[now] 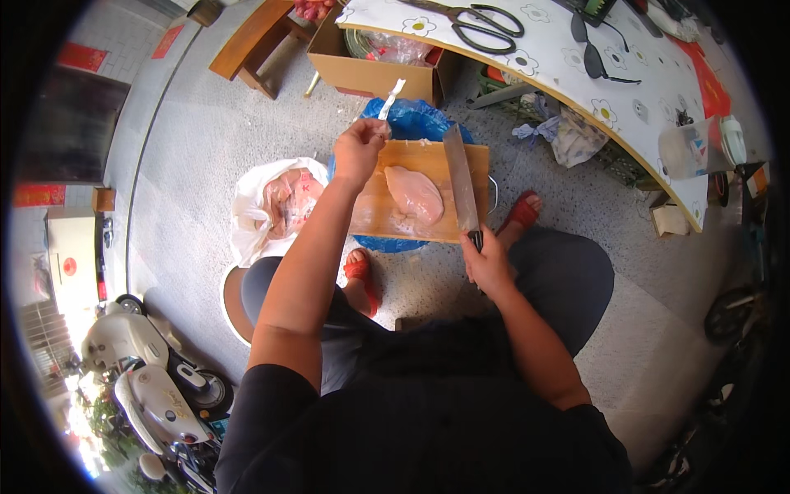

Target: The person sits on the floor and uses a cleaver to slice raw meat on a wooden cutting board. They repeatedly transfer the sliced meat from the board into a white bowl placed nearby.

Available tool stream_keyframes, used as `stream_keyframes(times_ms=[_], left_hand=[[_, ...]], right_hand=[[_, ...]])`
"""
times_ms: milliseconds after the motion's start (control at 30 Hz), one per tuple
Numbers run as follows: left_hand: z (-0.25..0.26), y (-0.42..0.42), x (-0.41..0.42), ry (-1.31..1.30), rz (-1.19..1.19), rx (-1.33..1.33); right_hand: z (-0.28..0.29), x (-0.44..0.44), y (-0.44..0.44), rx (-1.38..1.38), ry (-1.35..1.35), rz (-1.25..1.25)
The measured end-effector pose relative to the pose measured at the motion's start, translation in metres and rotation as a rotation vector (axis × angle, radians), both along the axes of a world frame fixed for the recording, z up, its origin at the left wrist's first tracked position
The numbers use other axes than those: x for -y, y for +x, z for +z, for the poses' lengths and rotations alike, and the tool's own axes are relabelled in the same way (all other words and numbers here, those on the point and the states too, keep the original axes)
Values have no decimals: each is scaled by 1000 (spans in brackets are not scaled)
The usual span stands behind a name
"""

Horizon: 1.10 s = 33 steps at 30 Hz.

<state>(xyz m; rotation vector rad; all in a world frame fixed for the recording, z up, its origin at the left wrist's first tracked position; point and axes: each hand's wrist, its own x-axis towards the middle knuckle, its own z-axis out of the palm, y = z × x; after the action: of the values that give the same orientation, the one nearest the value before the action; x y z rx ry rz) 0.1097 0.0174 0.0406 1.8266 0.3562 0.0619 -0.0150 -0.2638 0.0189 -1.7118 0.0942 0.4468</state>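
Note:
My right hand [489,262] grips the dark handle of a long kitchen knife [460,179], its blade lying over the right part of a wooden cutting board [370,213]. A raw chicken breast [415,192] rests on the board, left of the blade. At the board's far left corner, my left hand [359,151] pinches a thin white strip [393,100] whose material I cannot tell. The board sits across something lined with a blue plastic bag [410,117]. To its left, a white plastic bag [247,191] holds more raw chicken pieces [290,194].
Beyond the board stands a cardboard box [373,74] with bagged goods, near a wooden stool [250,37]. A flower-patterned table [555,74] at upper right bears large scissors [478,28], sunglasses [595,52] and a plastic jar [691,148]. Scooters [157,401] stand at lower left.

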Motion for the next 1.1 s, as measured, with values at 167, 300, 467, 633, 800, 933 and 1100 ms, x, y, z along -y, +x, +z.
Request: stream_keyframes(times_ms=[167,300,467,633,800,933,1100], left_hand=[[-5,39,1,19,-73,-224],[-5,48,-1,559,-195,-119],[-4,48,8,672,-163,-43],[-9,41,9,733,-312,-163],[-17,-16,14,759,-542,-18],[-22,-68,25,944,-485,183],[-11,-76,42,755,-288,-130]], right_hand=[[10,2,4,-139,144,-52],[11,1,6,-164,142,-104],[-13,-4,4,-23,16,-110],[-5,-3,4,-51,49,-87],[2,-2,5,-109,45,-58],[-6,-2,1,-67,0,-40],[-3,-5,-1,-5,-48,17]])
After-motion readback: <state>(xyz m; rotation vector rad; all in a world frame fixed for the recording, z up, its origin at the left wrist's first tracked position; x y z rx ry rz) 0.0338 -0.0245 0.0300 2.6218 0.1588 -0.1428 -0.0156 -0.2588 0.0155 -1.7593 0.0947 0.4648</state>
